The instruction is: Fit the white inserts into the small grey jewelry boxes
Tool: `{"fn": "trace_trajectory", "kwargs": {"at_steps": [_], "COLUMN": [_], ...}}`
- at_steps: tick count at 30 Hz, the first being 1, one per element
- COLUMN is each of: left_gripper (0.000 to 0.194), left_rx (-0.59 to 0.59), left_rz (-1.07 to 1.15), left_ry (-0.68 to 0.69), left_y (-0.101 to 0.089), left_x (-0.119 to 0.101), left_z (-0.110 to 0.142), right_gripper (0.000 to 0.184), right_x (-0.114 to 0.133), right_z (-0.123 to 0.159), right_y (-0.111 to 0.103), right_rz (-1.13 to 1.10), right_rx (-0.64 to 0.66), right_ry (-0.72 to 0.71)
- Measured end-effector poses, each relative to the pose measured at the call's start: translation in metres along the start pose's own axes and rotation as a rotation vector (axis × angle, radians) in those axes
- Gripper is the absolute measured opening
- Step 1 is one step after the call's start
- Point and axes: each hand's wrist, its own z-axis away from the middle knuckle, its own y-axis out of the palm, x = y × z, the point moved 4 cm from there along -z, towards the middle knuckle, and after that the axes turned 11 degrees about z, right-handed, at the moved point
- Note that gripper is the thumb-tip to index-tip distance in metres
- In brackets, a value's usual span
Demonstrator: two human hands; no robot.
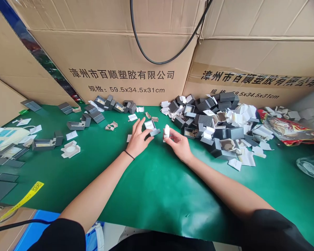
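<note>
My right hand [178, 143] pinches a small white folded piece [166, 131], perhaps paper or a liner, upright between thumb and fingers. Opposite it, my left hand [138, 140] has its fingers spread, with a dark band round the wrist. Close to those fingertips is a small opened grey box [155, 132] with a white printed card [149, 124] in it; whether the thumb touches the box I cannot tell. Beyond the hands lie a beige insert [155, 119] and white card pieces [132, 117].
A heap of grey boxes [204, 121] and white scraps covers the right of the green table [151, 188]. More opened boxes [44, 143] are scattered at left. Large cartons [120, 52] stand behind; a black cable [159, 63] hangs down. A glass jar [311, 166] is far right.
</note>
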Motion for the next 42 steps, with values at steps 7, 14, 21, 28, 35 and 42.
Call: {"fn": "trace_trajectory", "kwargs": {"at_steps": [7,14,21,28,35,42], "left_gripper": [0.014,0.043,0.093,0.095,0.096,0.088], "left_rx": [0.174,0.275,0.08,0.038,0.145,0.127], "left_rz": [-0.007,0.241,0.526,0.693,0.564,0.582], "left_ry": [0.086,-0.023,-0.263,-0.399,-0.299,-0.258], "left_y": [0.003,-0.005,-0.014,-0.012,-0.007,-0.006], "left_x": [-0.021,-0.017,-0.006,0.004,-0.011,-0.012], "left_z": [0.007,0.009,0.004,0.004,0.008,0.008], "right_gripper": [0.051,0.054,0.045,0.045,0.04,0.034], "right_x": [-0.003,-0.01,-0.012,-0.015,-0.005,0.007], "right_z": [-0.001,-0.002,-0.005,-0.009,-0.005,0.002], "right_y": [0.001,-0.002,-0.001,-0.006,-0.005,-0.001], "right_rz": [-0.169,0.008,-0.155,-0.142,0.104,0.449], "right_rx": [0.027,0.029,0.071,-0.018,-0.042,0.078], "right_ry": [0.07,0.074,0.146,0.151,-0.139,-0.314]}}
